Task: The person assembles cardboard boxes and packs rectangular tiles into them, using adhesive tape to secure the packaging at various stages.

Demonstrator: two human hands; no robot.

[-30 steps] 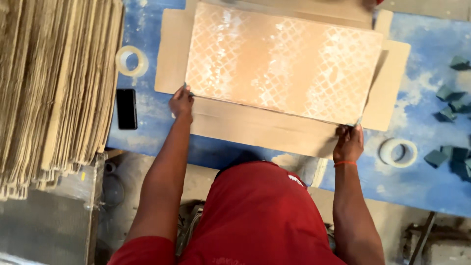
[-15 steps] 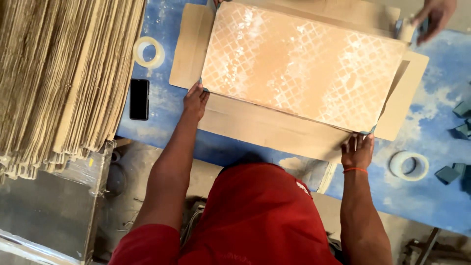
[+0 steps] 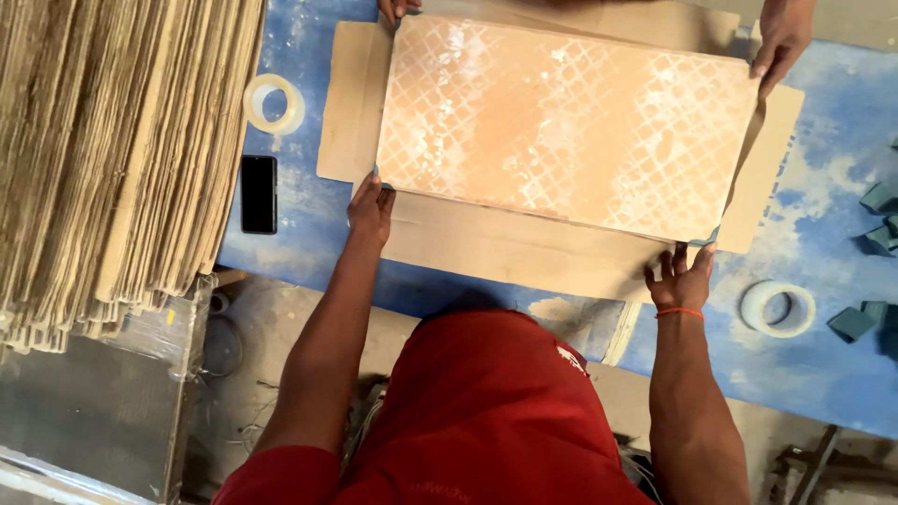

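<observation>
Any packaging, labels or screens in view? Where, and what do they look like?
Flat carton: brown, flaps open, under the patterned tile on the blue table.
Cardboard stack: folded brown sheets, far left.
Phone: black rectangle, dark screen, beside the stack.
No labels seen.

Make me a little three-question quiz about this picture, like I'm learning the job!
1. True or false: the left hand touches a near corner of the patterned tile.
2. What lies under the tile: A) flat cardboard, B) a towel, C) a tray?
3. Which dark thing lies on the blue table beside the cardboard stack?

Key: 1 true. 2 A. 3 the phone. The right hand is at the other near corner.
</observation>
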